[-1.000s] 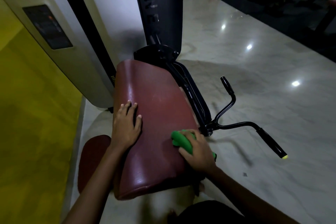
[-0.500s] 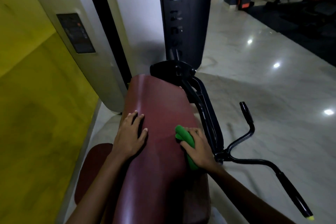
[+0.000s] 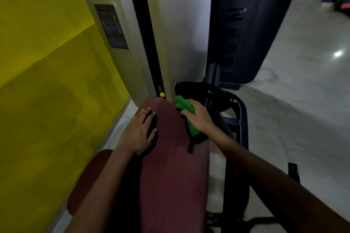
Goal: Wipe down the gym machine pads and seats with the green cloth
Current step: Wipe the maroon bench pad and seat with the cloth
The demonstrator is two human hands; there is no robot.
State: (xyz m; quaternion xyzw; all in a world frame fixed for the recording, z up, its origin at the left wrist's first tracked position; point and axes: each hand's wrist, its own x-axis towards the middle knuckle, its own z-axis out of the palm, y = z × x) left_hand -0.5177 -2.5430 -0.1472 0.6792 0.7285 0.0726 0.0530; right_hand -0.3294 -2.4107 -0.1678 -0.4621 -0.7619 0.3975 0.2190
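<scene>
A long dark-red back pad [image 3: 174, 166] runs away from me up the middle of the view. My right hand [image 3: 198, 117] grips the green cloth [image 3: 186, 111] against the pad's far right edge, near its top end. Part of the cloth hangs down along the pad's side. My left hand [image 3: 140, 132] rests flat on the left side of the pad, fingers spread. A smaller dark-red seat pad [image 3: 89, 178] lies lower to the left, partly hidden by my left forearm.
A yellow wall [image 3: 47, 100] stands close on the left. Ahead are the cream weight-stack housing [image 3: 132, 24] with a label panel and a dark machine shroud [image 3: 242, 24]. The black frame [image 3: 240, 119] runs along the pad's right side. Pale tiled floor [image 3: 303, 109] spreads right.
My right hand has slid the green cloth up the pad's right edge toward its far end. My head has moved closer and the handle bar has left the view. My left hand stays flat on the pad.
</scene>
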